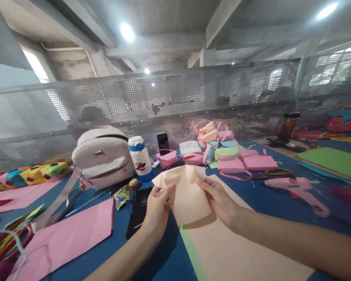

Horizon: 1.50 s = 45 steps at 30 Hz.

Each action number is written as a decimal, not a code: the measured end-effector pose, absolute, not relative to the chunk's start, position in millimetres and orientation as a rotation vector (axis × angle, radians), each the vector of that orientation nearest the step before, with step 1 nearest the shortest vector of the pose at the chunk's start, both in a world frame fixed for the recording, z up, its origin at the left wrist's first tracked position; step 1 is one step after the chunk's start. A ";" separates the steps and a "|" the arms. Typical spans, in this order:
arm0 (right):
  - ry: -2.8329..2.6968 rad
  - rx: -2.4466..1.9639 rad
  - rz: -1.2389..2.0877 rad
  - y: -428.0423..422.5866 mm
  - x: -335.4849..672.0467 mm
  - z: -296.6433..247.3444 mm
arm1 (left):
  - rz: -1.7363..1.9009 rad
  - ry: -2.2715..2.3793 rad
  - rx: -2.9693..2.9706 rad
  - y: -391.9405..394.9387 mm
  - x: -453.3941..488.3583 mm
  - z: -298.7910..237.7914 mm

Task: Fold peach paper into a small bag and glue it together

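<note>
A creased cream paper piece (190, 201) is pinched at its left side by the left hand (160, 207) and at its right side by the right hand (224, 205). It is held above a large peach sheet (240, 249), beneath which green paper (191, 249) is seen on the blue worktop (168, 257).

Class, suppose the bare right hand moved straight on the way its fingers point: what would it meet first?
Most likely the bent, peach-coloured paper sheet that the right hand pinches; what comes next in line is unclear, since the picture gives little depth.
</note>
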State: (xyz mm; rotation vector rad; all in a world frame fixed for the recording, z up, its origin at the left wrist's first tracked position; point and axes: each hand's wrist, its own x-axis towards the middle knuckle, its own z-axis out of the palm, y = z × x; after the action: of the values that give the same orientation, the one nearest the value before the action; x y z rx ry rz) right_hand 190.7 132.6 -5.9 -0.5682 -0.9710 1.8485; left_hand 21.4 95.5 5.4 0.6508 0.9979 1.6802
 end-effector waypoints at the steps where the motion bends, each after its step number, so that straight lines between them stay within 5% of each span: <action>1: -0.970 -0.573 1.847 132.2 190.4 -4.9 | 1.683 1.006 0.655 96.0 21.4 5.1; 15: -1.029 -0.712 1.666 141.6 193.6 -6.3 | 1.819 1.304 0.720 104.6 7.4 -0.1; 18: -1.085 -0.721 1.636 140.9 193.4 -8.0 | 1.895 1.493 1.513 101.6 -1.1 7.8; 21: -1.110 -0.644 1.692 135.1 191.2 -6.2 | 1.609 1.518 2.453 95.2 -0.4 11.8; 24: -1.107 -0.581 1.769 127.0 189.7 0.1 | 1.345 1.538 2.779 91.0 4.8 9.4; 45: -1.124 -0.417 1.932 120.2 193.1 18.5 | 1.375 1.362 2.713 86.6 -1.1 3.9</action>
State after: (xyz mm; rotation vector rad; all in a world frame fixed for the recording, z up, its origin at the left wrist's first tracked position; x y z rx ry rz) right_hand 193.1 120.2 18.5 -0.4167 -1.1242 1.9323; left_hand -1.1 86.6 3.9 2.7131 1.3623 1.3753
